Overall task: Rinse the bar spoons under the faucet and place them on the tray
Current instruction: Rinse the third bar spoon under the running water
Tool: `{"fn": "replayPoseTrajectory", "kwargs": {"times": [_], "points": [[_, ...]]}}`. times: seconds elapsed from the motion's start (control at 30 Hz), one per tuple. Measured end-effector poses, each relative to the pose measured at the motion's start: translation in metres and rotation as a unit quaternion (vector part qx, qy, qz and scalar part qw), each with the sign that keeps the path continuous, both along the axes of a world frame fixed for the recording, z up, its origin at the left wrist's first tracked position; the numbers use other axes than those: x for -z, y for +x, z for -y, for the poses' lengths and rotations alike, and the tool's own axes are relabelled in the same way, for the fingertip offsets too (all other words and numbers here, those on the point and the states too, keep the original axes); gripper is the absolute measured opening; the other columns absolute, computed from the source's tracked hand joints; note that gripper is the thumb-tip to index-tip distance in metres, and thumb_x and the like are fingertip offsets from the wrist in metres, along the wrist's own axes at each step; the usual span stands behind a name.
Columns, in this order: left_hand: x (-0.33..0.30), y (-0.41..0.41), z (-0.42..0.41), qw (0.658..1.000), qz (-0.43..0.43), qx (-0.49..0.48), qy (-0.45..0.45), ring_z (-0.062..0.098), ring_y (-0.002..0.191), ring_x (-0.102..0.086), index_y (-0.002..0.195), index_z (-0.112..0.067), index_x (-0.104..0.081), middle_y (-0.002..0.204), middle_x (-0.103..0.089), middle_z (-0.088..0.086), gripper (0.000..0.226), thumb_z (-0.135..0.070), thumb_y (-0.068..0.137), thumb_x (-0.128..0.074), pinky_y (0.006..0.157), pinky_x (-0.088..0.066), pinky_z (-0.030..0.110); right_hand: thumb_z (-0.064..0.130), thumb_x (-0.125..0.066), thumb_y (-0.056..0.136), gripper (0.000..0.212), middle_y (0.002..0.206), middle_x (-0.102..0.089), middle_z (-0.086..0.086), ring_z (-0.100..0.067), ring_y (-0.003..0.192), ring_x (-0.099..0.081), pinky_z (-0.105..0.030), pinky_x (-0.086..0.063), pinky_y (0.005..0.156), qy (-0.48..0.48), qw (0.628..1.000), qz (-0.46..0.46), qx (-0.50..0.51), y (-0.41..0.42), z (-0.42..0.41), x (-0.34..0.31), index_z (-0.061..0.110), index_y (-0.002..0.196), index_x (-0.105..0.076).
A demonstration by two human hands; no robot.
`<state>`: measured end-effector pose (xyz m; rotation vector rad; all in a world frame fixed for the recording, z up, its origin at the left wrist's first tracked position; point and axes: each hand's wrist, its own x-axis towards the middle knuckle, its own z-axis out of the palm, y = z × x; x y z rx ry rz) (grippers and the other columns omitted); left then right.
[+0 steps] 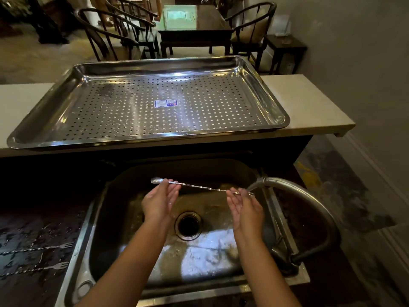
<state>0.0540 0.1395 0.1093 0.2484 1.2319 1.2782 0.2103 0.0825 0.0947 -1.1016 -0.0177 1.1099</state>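
A long twisted bar spoon (pixel 199 186) lies level over the steel sink (pixel 221 262), bowl end at the left. My left hand (pixel 159 200) holds it near the bowl with fingertips and thumb. My right hand (pixel 244 209) pinches the other end just under the faucet spout (pixel 259 181). Both palms face inward with the fingers fairly straight. Two more bar spoons with fork ends (pixel 64 245) (pixel 59 265) lie on the wet dark counter at the left. The perforated steel tray (pixel 155 134) sits on the raised white ledge behind the sink and holds no spoons.
The curved faucet neck (pixel 321 209) arches over the sink's right side from its base (pixel 285 260). The drain (pixel 188 224) is in the sink's middle. A sticker (pixel 166 103) marks the tray's centre. Chairs and a dark table (pixel 194 25) stand beyond the ledge.
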Motion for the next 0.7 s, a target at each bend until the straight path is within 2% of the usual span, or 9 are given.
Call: {"fn": "replayPoseTrajectory", "kwargs": {"times": [0.03, 0.2, 0.3, 0.43, 0.5, 0.6, 0.7], "points": [[0.000, -0.001, -0.001, 1.000, -0.001, -0.004, 0.001, 0.006, 0.050, -0.068, 0.080, -0.005, -0.060, 0.053, -0.071, 0.003, 0.014, -0.011, 0.091, -0.055, 0.053, -0.056, 0.013, 0.011, -0.050, 0.094, 0.012, 0.092, -0.068, -0.015, -0.014, 0.072, -0.073, -0.017, -0.057, 0.060, -0.001, 1.000, -0.003, -0.002, 0.001, -0.001, -0.001, 0.003, 0.093, -0.059], [0.007, 0.002, 0.002, 1.000, -0.005, 0.017, -0.002, 0.007, 0.054, -0.070, 0.090, -0.001, -0.061, 0.082, -0.067, 0.013, 0.011, -0.011, 0.091, -0.055, 0.056, -0.057, 0.014, 0.007, -0.053, 0.092, 0.008, 0.090, -0.068, -0.014, -0.016, 0.072, -0.072, -0.019, -0.059, 0.062, 0.000, 1.000, -0.009, 0.009, 0.007, -0.001, -0.003, 0.002, 0.091, -0.059], [0.008, 0.008, 0.003, 0.999, 0.004, 0.034, -0.007, 0.007, 0.056, -0.070, 0.091, 0.000, -0.061, 0.084, -0.067, 0.014, 0.013, -0.011, 0.091, -0.055, 0.061, -0.057, 0.016, 0.003, -0.050, 0.092, 0.008, 0.090, -0.069, -0.016, -0.017, 0.070, -0.073, -0.022, -0.059, 0.063, 0.016, 0.999, -0.007, 0.032, 0.013, 0.002, -0.001, 0.001, 0.088, -0.057], [0.006, 0.024, 0.006, 0.998, 0.017, 0.061, -0.005, 0.007, 0.058, -0.071, 0.095, 0.001, -0.061, 0.086, -0.067, 0.014, 0.014, -0.011, 0.092, -0.054, 0.063, -0.056, 0.016, 0.010, -0.046, 0.095, 0.012, 0.085, -0.072, -0.010, -0.017, 0.075, -0.073, -0.023, -0.059, 0.066, 0.037, 0.998, -0.001, 0.060, 0.025, 0.008, 0.000, 0.007, 0.091, -0.057], [0.004, 0.034, 0.009, 0.997, 0.027, 0.078, 0.000, 0.009, 0.061, -0.071, 0.093, 0.001, -0.061, 0.086, -0.067, 0.014, 0.013, -0.010, 0.092, -0.053, 0.062, -0.057, 0.015, 0.012, -0.047, 0.095, 0.011, 0.082, -0.072, -0.010, -0.017, 0.075, -0.073, -0.021, -0.059, 0.063, 0.045, 0.995, -0.008, 0.093, 0.033, 0.011, -0.002, 0.010, 0.092, -0.057], [0.004, 0.044, 0.013, 0.994, 0.033, 0.102, 0.006, 0.014, 0.075, -0.069, 0.094, 0.001, -0.062, 0.088, -0.067, 0.014, 0.013, -0.009, 0.092, -0.053, 0.062, -0.057, 0.014, 0.013, -0.050, 0.094, 0.010, 0.092, -0.069, -0.011, -0.016, 0.076, -0.073, -0.023, -0.057, 0.064, 0.037, 0.992, -0.003, 0.123, 0.044, 0.015, -0.004, 0.012, 0.093, -0.059], [0.007, 0.047, 0.016, 0.992, 0.054, 0.110, -0.004, 0.011, 0.069, -0.071, 0.096, 0.001, -0.063, 0.086, -0.069, 0.011, 0.014, -0.009, 0.091, -0.053, 0.061, -0.057, 0.014, 0.013, -0.058, 0.089, 0.004, 0.087, -0.069, -0.005, -0.013, 0.076, -0.072, -0.025, -0.053, 0.071, -0.004, 0.992, 0.002, 0.123, 0.044, 0.020, -0.002, 0.016, 0.087, -0.060]]}}
